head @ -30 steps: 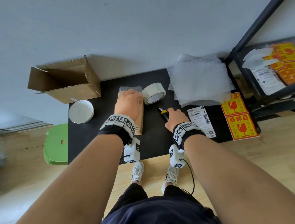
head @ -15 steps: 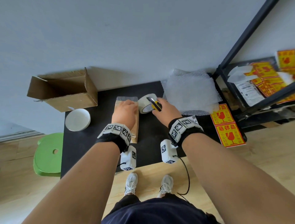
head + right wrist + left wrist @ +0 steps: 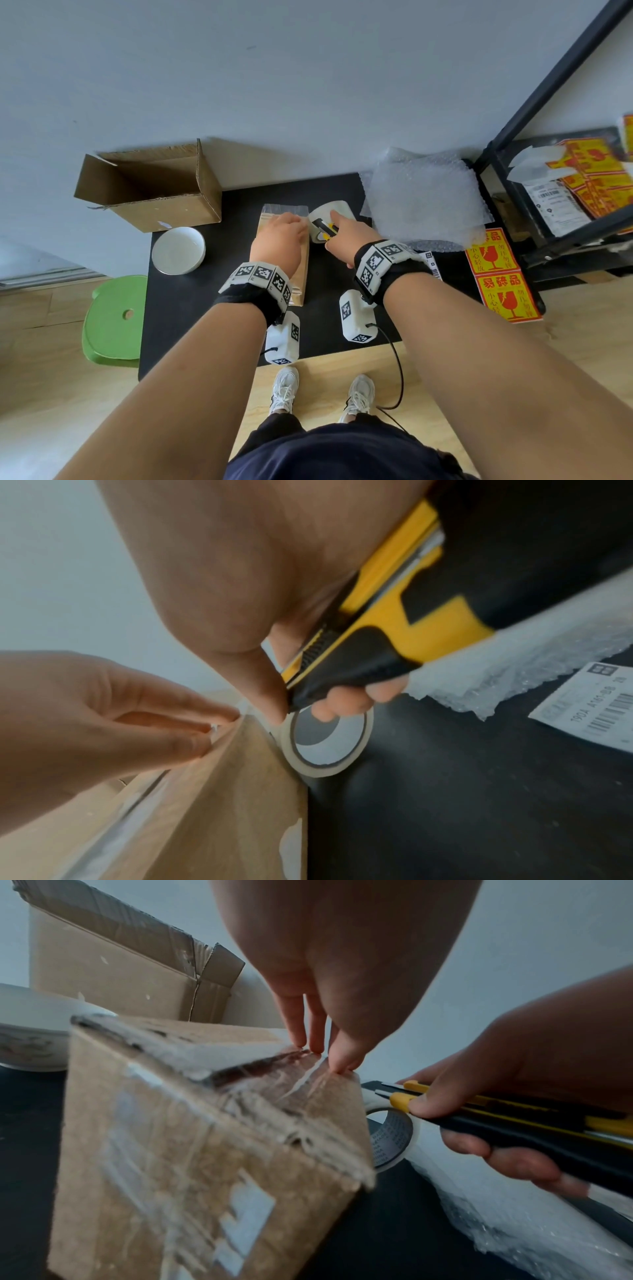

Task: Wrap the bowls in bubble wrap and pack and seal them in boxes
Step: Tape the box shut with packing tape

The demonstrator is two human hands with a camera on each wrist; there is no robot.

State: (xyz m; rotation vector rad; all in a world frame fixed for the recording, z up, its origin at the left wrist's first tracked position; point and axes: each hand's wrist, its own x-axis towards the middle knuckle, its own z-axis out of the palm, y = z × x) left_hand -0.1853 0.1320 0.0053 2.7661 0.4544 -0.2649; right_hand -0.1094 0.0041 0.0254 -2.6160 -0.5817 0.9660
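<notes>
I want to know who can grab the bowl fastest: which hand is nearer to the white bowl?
Left. The left hand presses the taped box beside the white bowl; the right hand, gripping the utility knife, is farther right.

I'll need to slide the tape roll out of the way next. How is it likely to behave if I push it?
The tape roll stands on its edge on the black mat, so it will probably roll rather than slide. It looks hollow and fairly thin, so likely light and easy to tip flat. The right hand, gripping the utility knife, hovers close over it, so a nudge may bump either.
</notes>
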